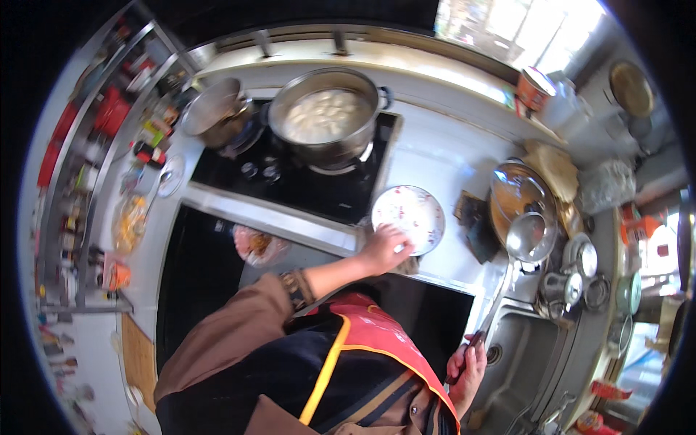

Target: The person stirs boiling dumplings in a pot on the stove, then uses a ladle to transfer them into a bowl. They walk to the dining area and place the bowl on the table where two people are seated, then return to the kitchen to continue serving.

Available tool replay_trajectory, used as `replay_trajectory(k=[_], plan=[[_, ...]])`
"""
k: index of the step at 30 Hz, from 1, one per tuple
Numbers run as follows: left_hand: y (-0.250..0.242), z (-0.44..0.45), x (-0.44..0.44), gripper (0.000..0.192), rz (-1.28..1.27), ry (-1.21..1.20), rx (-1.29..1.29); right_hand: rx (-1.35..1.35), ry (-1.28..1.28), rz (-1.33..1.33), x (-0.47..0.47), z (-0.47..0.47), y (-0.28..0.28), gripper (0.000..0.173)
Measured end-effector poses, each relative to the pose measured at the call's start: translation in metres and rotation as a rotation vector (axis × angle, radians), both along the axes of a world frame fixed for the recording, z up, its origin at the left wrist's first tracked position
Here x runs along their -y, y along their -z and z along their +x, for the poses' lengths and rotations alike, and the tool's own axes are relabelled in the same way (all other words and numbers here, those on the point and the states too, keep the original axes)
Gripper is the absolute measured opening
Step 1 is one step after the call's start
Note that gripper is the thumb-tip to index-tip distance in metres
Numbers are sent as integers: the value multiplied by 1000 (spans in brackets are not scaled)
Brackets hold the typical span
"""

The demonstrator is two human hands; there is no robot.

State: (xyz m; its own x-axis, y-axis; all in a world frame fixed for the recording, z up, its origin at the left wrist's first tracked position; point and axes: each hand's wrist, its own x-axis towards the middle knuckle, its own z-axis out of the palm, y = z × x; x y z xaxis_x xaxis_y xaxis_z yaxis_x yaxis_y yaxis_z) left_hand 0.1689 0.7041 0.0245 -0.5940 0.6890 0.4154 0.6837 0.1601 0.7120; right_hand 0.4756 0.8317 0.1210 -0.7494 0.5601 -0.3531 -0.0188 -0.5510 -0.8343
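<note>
Over the near rim of a white bowl or plate with a red flower pattern (410, 215) reaches my left hand (387, 247). Its fingers are blurred, and I cannot tell whether they grip the rim or only hover over it. My right hand (468, 364) is closed around the dark handle of a metal ladle (528, 237). The ladle points away from me, its round bowl above a lidded pan (501, 190) on the right. On the black gas hob (321, 196), a large steel pot (326, 142) holds pale lumps in cloudy liquid.
A smaller steel pot (209, 111) stands at the hob's left. On the right are a steel sink (522, 348) and several metal pots (563, 288). Bottles and a bag of yellow food (129, 223) line the left counter beside a metal shelf rack (95, 179).
</note>
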Motion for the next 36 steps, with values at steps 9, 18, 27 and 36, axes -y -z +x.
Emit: replay_trajectory(k=[9, 18, 27, 36], plan=[[31, 70, 263, 18, -235, -564, 377, -17, -326, 189, 23, -139, -42, 35], [64, -18, 128, 22, 101, 58, 1215, -46, -394, 533, 56, -237, -73, 32], [94, -54, 55, 31, -203, 54, 1501, 433, -310, 1368, 89, -328, -75, 46], [61, -120, 210, 18, -57, -268, 600, 653, -357, 1955, 93, -408, -72, 50]])
